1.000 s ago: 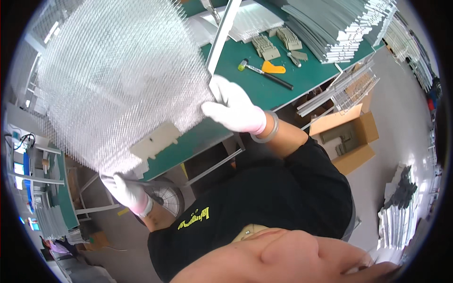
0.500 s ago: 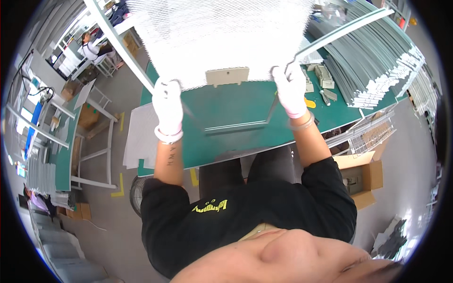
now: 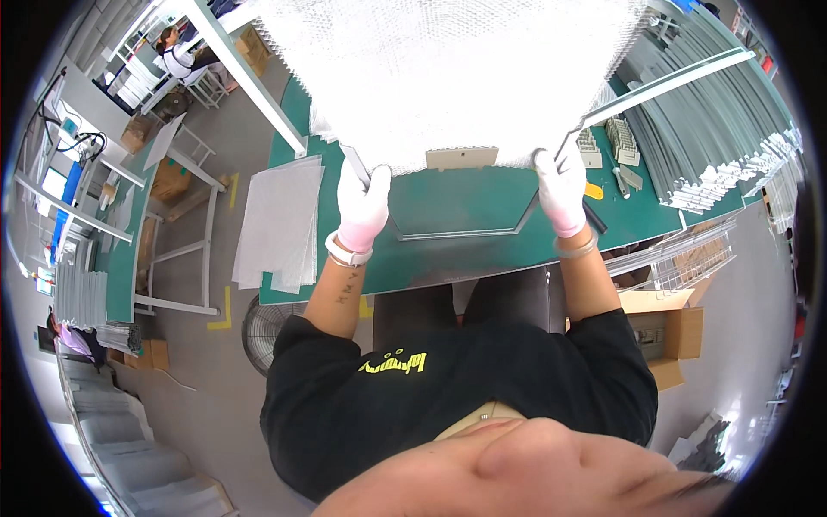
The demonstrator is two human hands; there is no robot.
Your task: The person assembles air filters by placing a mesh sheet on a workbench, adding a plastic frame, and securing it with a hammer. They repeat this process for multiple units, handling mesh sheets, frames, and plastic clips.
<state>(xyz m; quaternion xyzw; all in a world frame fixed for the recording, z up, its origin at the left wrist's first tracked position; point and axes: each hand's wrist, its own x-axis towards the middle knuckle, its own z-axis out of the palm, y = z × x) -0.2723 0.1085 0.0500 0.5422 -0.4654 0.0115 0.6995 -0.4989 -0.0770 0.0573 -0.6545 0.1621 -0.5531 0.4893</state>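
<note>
A bright white mesh panel [image 3: 457,82] hangs tilted over the green worktable, its far part cut off by the picture's top edge. My left hand [image 3: 363,205], in a white glove, is closed on its near left corner, by a short grey metal bar [image 3: 354,162]. At the near right corner, my gloved right hand [image 3: 562,194] grips the panel with the thumb on top. A small beige plate [image 3: 462,158] sits at the middle of the near mesh edge. Below it, between my hands, shows a thin grey frame bar [image 3: 457,234]; whether it joins the panel I cannot tell.
Thin mesh sheets [image 3: 277,226] lie on the table's [image 3: 413,263] left end. To the right are beige parts [image 3: 622,140], a screwdriver [image 3: 620,179], a yellow tool [image 3: 593,191] and stacked grey strips [image 3: 702,121]. A floor fan [image 3: 269,332] stands at lower left.
Both hands and the mesh panel have shifted right and slightly nearer to me. The whole view has also shifted, and more of the sheets on the left shows.
</note>
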